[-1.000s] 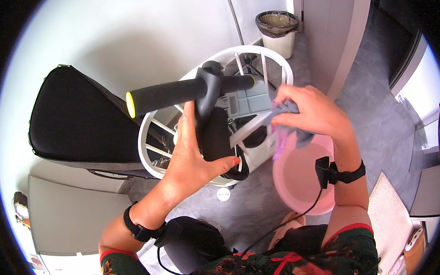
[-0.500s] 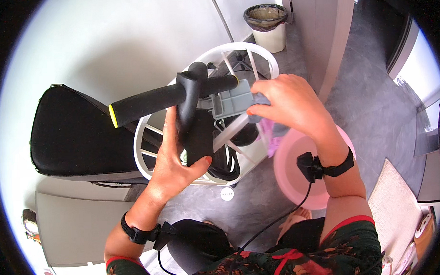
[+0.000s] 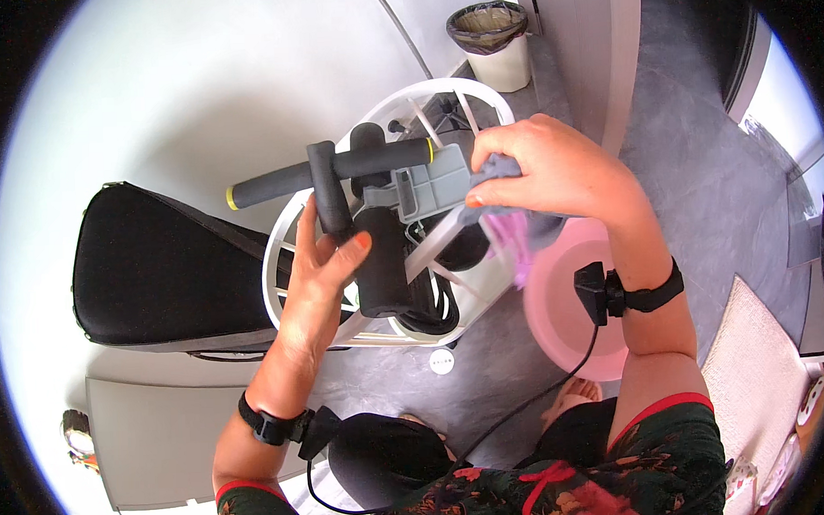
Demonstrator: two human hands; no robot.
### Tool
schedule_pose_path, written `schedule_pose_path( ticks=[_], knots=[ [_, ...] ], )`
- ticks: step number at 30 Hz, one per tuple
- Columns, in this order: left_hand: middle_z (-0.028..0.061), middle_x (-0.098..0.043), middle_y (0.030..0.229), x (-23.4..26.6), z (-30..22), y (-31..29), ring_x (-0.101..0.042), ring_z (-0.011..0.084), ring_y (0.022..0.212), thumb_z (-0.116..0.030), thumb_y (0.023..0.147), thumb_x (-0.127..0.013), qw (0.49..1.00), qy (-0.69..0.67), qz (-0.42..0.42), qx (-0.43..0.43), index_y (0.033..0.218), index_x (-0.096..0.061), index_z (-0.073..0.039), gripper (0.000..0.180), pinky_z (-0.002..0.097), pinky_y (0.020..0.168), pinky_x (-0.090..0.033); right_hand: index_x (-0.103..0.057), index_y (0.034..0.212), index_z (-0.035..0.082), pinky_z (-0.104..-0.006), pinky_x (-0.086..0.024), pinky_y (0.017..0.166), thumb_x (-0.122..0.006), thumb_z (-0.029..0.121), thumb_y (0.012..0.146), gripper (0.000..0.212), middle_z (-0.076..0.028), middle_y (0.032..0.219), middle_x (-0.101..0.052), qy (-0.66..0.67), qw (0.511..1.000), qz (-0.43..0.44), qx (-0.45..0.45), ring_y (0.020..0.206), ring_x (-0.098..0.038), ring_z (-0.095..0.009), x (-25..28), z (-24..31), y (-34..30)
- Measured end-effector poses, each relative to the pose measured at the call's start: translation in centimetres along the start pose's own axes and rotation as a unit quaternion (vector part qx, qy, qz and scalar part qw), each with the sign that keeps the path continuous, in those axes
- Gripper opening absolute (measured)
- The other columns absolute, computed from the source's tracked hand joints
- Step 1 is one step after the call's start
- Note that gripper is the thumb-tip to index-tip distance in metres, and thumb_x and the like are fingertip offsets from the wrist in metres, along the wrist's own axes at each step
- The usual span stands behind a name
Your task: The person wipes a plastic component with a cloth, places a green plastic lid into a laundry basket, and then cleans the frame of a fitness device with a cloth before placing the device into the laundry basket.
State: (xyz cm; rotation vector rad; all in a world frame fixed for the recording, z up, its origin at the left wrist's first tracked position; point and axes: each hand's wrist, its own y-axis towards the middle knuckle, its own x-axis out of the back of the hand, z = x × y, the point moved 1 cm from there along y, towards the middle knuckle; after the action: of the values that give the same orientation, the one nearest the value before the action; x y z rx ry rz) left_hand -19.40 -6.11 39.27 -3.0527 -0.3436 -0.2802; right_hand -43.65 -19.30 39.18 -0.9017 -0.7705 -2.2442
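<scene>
My left hand (image 3: pixel 317 279) grips an exercise device with black foam-padded bars (image 3: pixel 382 263); its thumb lies against the padding and some fingers are hidden behind it. One padded crossbar (image 3: pixel 287 183) has yellow rings at its ends. A light grey plastic part (image 3: pixel 432 186) with ribbed recesses joins the padding on the right. My right hand (image 3: pixel 554 166) is closed round a bunched grey cloth (image 3: pixel 495 175), held at the right edge of that plastic part. The device is held above a white oval rack (image 3: pixel 280 248).
Black cables (image 3: pixel 437 311) lie inside the rack. At its right stands a pink basin (image 3: pixel 545 298), with a purple cloth (image 3: pixel 518 245) beside it. A black case (image 3: pixel 167 261) is at the left. A lined white bin (image 3: pixel 500 64) stands at the back near a door (image 3: pixel 586 52).
The padded device has tilted, and its crossbar now lies lower and looks smaller. My left thumb has moved up along the padding. My right hand still holds the grey cloth by the plastic part.
</scene>
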Motion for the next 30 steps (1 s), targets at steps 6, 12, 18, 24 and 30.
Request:
schedule_pose_path(
  ticks=[6,12,18,24,30],
  knots=[
    [0.0129,-0.054,0.121,0.8,2.4,3.4,-0.053,0.0233,0.113,-0.031,0.084,-0.072,0.990,-0.096,0.013,0.102,0.137,-0.033,-0.002,0.072,0.0388,0.098,-0.041,-0.067,0.088,-0.002,-0.0411,-0.048,0.067,-0.072,0.038,0.074,0.043,-0.020,0.083,-0.065,0.037,0.985,0.160,0.043,0.078,-0.064,-0.034,0.3,-0.9,-0.9],
    [0.0130,-0.062,0.110,2.1,3.8,6.2,-0.062,0.0247,0.097,-0.042,0.088,-0.065,0.987,-0.110,0.003,0.113,0.127,-0.051,-0.005,0.055,0.0381,0.087,-0.051,-0.067,0.087,-0.002,-0.0403,-0.048,0.065,-0.069,0.040,0.076,0.044,-0.019,0.078,-0.065,0.021,0.970,0.231,0.073,0.073,-0.064,-0.032,-2.1,-1.9,-0.9],
    [0.0135,-0.063,0.107,6.6,6.7,8.4,-0.063,0.0242,0.097,-0.033,0.090,-0.064,0.989,-0.075,-0.004,0.130,0.122,-0.052,0.000,0.048,0.0383,0.088,-0.051,-0.067,0.085,-0.001,-0.0410,-0.048,0.068,-0.069,0.041,0.077,0.042,-0.019,0.080,-0.066,0.008,0.949,0.306,0.076,0.076,-0.064,-0.032,-4.7,-3.0,-0.7],
    [0.0091,-0.063,0.090,6.7,6.5,7.5,-0.060,0.0127,0.066,-0.028,0.082,-0.072,0.985,0.023,-0.119,0.120,0.105,-0.051,-0.001,0.042,0.0264,0.053,-0.046,-0.067,0.084,-0.001,-0.0418,-0.048,0.069,-0.069,0.041,0.076,0.043,-0.019,0.082,-0.066,0.009,0.944,0.324,0.067,0.078,-0.064,-0.034,-6.2,-3.7,-0.9],
    [0.0066,-0.065,0.094,5.9,5.5,6.6,-0.058,0.0108,0.072,-0.028,0.082,-0.070,0.976,0.106,-0.173,0.073,0.127,-0.044,-0.002,0.058,0.0279,0.063,-0.043,-0.068,0.084,-0.001,-0.0429,-0.048,0.067,-0.068,0.042,0.076,0.043,-0.020,0.079,-0.066,-0.010,0.944,0.322,0.071,0.075,-0.063,-0.036,-6.5,-3.4,-0.9]
  ],
)
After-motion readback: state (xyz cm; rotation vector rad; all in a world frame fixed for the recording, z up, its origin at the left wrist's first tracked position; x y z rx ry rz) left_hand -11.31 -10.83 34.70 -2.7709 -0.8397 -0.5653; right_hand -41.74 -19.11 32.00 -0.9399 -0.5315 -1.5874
